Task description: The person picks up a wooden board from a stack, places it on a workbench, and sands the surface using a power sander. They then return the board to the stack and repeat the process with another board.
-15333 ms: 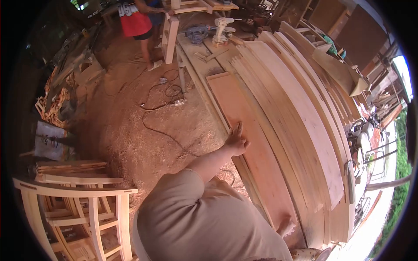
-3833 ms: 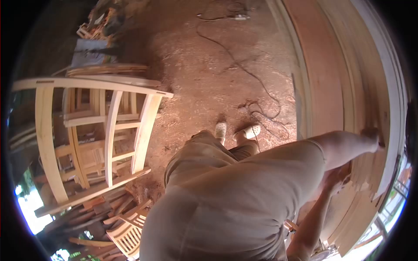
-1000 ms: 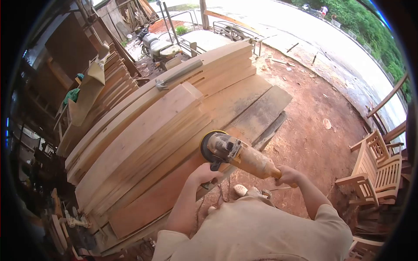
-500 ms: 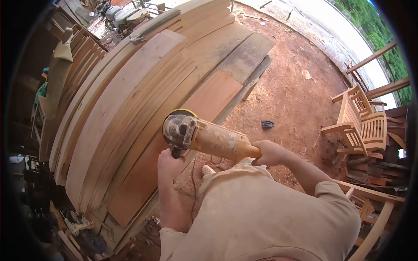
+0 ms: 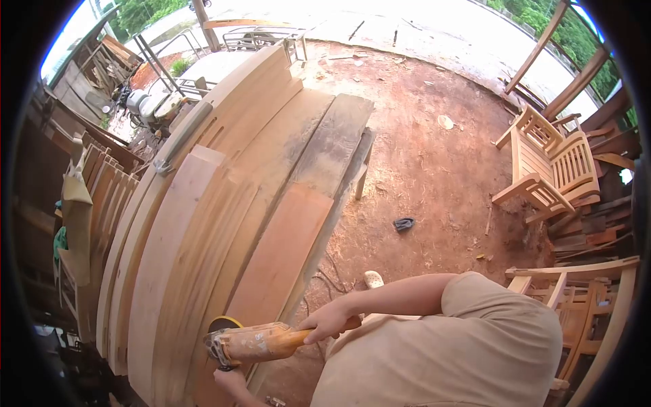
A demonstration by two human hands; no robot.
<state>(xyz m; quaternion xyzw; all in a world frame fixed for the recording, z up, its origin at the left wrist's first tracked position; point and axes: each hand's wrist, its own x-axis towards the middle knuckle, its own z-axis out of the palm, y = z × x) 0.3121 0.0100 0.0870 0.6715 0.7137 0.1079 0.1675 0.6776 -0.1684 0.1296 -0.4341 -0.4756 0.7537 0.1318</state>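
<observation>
**Q:** Where is the angle grinder (image 5: 261, 342), and what holds it?

**A:** It is low in the frame, over the near end of the reddish board (image 5: 281, 261). The right hand (image 5: 332, 320) is wrapped around the rear handle, with its fingers (image 5: 320, 332) closed tight on it. The left hand (image 5: 230, 381) sits beneath the tool's head, curled about the dark side grip. The frame edge cuts off part of that hand.

**Q:** How does the tool lie relative to the board?

**A:** The grinder's long axis runs across the frame, with the head to the person's left and the handle to the right. The board's long axis runs away from the person, toward the far end of the tabletop (image 5: 339, 129), so the two cross at a wide angle. The yellow-rimmed disc (image 5: 222, 324) sits at the board's near left edge, just beside the stack of curved pale planks (image 5: 176, 244). Whether it touches the wood cannot be told. Nearly all of the board lies ahead of the disc, up and to the right.

**Q:** Which hand is nearer the disc?

**A:** The left hand, directly under the head. The right hand is at the opposite end of the body.

**Q:** What else is in view?

**A:** Wooden chairs (image 5: 549, 169) stand well apart on the red-earth floor (image 5: 434, 156).
</observation>
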